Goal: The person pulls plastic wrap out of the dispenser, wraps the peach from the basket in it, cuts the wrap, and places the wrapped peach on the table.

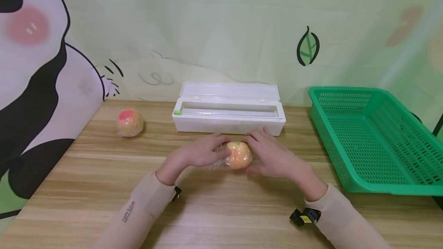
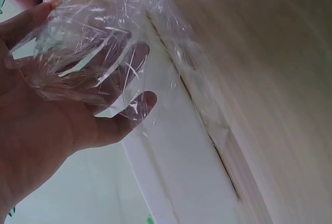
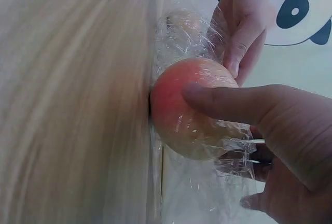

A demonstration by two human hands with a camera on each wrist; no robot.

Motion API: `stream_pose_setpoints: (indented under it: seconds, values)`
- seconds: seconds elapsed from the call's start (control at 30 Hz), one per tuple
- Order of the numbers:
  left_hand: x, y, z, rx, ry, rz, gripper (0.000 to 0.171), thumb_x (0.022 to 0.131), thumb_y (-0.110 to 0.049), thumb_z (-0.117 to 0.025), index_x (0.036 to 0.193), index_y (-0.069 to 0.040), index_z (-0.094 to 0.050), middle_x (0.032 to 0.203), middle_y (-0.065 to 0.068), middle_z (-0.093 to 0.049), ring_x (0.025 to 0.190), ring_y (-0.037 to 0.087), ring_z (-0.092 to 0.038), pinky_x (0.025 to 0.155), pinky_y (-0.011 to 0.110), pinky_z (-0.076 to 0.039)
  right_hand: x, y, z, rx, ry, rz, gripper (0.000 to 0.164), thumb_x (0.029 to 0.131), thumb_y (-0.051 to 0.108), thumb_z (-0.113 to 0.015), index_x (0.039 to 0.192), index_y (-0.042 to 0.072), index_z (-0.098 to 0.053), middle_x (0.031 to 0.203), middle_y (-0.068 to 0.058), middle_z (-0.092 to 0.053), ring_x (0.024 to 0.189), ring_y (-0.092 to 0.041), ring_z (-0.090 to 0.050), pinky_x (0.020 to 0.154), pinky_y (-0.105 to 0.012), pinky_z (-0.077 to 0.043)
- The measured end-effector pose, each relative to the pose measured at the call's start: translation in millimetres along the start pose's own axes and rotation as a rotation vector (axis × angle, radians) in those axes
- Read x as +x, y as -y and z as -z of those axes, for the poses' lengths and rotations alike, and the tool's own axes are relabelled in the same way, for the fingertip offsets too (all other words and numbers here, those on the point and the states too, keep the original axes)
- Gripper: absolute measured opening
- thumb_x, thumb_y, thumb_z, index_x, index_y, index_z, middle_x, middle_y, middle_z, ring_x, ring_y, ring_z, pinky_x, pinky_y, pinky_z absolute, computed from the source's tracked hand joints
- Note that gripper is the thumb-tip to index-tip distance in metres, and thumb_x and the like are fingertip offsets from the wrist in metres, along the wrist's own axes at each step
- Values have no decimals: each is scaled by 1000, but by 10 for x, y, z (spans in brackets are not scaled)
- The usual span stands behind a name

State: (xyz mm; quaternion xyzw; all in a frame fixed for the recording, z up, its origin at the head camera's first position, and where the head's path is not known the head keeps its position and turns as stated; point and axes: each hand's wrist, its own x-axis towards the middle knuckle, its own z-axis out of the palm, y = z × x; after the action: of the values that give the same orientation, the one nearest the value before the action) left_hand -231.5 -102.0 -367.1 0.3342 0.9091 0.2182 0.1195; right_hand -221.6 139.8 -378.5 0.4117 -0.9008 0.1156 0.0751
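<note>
A round yellow-and-pink apple (image 1: 238, 156) in cling film (image 1: 216, 163) sits on the wooden table between both hands. My right hand (image 1: 271, 156) holds its right side, the thumb (image 3: 223, 99) across the pink skin and the other fingers partly hidden behind. On the other side, my left hand (image 1: 199, 152) has loose film between its thumb and bent fingers, the thumb tip right at the apple. In the left wrist view, the crinkled film spreads over the fingers (image 2: 119, 120). Another wrapped apple (image 1: 130, 123) stands apart at the left.
Behind the hands stands a white cling film box (image 1: 228, 124), lid (image 1: 230, 90) raised and the roll (image 1: 228, 113) showing inside. A green slotted basket (image 1: 328, 141) is on the right. A printed cloth (image 1: 225, 41) hangs along the table's (image 1: 221, 218) back edge.
</note>
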Motion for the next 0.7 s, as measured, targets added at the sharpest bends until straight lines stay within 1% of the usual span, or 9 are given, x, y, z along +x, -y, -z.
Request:
stream_pose_setpoints:
  seconds: [0.13,0.23,0.33,0.4,0.47,0.5,0.63,0.7]
  values:
    - [-6,4,6,15,10,14,44,105,-31,-44,135,-1,-53,123,9,-55,113,24,-55,94,36,-42,3,15,-4,16,5,-8,79,76,32,-85,136,-1,-45,126,-8,-53,123,-24,-49,111,-52,-16]
    - [0,13,0,22,21,18,43,106,-30,-42,134,0,-54,122,9,-56,114,24,-56,95,36,-42,3,21,-2,44,-4,7,72,79,28,-83,133,-1,-46,122,-7,-55,119,-23,-52,111,-47,-20]
    - [2,19,-7,22,19,28,46,106,-33,-41,135,-1,-54,126,11,-54,115,25,-55,95,37,-42,-4,25,4,68,-3,10,66,79,27,-82,130,1,-49,117,-5,-55,111,-20,-55,105,-38,-33]
    - [-2,26,-16,20,0,27,47,106,-35,-42,137,-2,-53,128,12,-52,115,26,-55,94,38,-43,-9,28,5,83,6,2,64,80,27,-81,130,2,-49,116,-4,-56,107,-18,-56,98,-33,-40]
    - [0,34,-25,40,-49,3,46,105,-35,-45,137,-3,-52,128,11,-51,113,26,-55,93,39,-43,-15,33,8,91,18,-13,63,81,27,-80,130,2,-49,116,-4,-56,106,-17,-56,93,-30,-44]
    - [4,36,-29,54,-80,-16,45,105,-35,-47,137,-4,-52,129,10,-51,113,24,-55,93,39,-42,-16,35,9,95,22,-19,63,82,28,-80,130,2,-49,116,-4,-56,106,-17,-56,92,-30,-44]
    - [35,28,-40,121,-218,-134,34,99,-28,-59,128,-10,-57,121,1,-54,108,18,-55,93,39,-38,-15,33,8,120,26,-28,62,83,27,-78,132,2,-48,119,-4,-56,108,-16,-56,94,-29,-43]
    - [47,10,-39,137,-254,-178,33,96,-28,-65,125,-13,-59,117,-3,-55,106,15,-55,93,38,-37,-10,23,6,133,21,-22,62,84,26,-77,133,2,-47,120,-3,-55,109,-15,-56,95,-28,-43]
